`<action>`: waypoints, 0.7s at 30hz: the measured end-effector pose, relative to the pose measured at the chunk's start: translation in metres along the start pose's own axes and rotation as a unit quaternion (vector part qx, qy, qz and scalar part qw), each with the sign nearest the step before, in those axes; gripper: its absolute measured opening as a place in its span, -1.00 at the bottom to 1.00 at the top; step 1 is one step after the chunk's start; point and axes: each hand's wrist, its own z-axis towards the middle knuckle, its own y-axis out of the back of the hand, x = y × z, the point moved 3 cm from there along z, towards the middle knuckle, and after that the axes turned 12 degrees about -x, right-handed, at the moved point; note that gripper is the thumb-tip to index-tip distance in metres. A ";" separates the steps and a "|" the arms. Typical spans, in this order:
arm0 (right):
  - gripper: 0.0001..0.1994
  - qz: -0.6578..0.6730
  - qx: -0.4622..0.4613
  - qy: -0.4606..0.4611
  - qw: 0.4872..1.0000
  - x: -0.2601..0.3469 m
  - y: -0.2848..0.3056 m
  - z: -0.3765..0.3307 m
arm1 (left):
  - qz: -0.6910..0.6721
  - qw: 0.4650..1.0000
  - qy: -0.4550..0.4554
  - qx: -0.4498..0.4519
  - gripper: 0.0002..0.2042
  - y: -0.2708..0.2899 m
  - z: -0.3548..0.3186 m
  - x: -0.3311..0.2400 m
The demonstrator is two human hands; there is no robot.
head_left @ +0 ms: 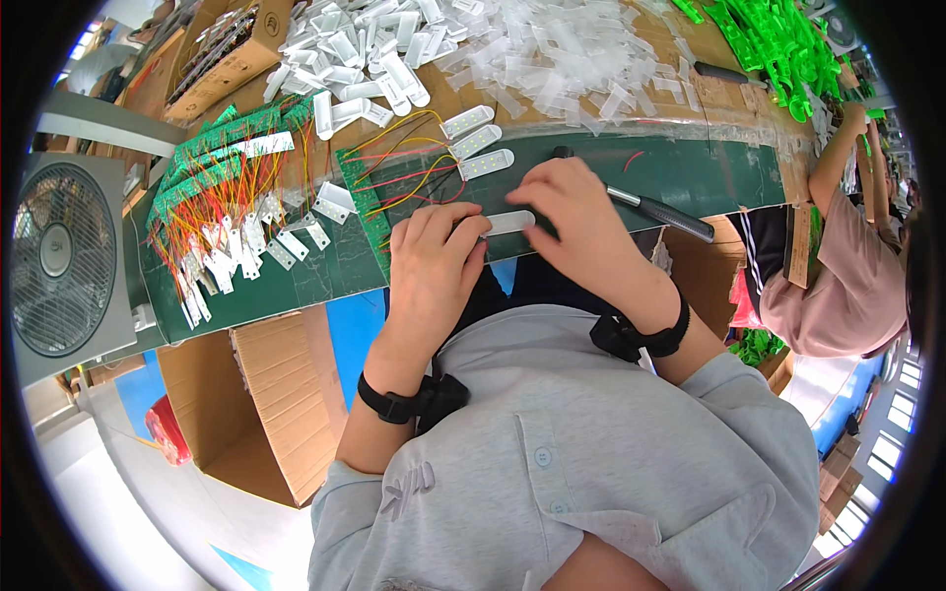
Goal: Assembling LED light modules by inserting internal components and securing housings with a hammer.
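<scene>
Between my hands, at the bench's near edge, is a narrow white plastic casing [509,223] with a rounded end. My left hand [434,251] is closed on its left end, fingers bent over it. At the other end, the curled fingers and thumb of my right hand [583,209] close on the casing; the exact contact is partly hidden. Just beyond lie several white casings with small LED boards [483,163] inside, wired in red, yellow and black to a green circuit panel [363,202] beside my left hand.
Wired circuit boards [222,192] with white tabs spread at left, near a fan [61,258]. White casings [360,59] and clear plastic covers [562,49] pile up behind. A black-handled tool [675,217] lies right. Green plastic parts [774,49] and another person [838,276] are farther right.
</scene>
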 end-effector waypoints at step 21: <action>-0.57 -0.032 -0.124 -0.024 0.991 0.021 0.035 -0.031 | -0.007 1.000 -0.003 -0.003 -0.73 0.003 -0.001 -0.001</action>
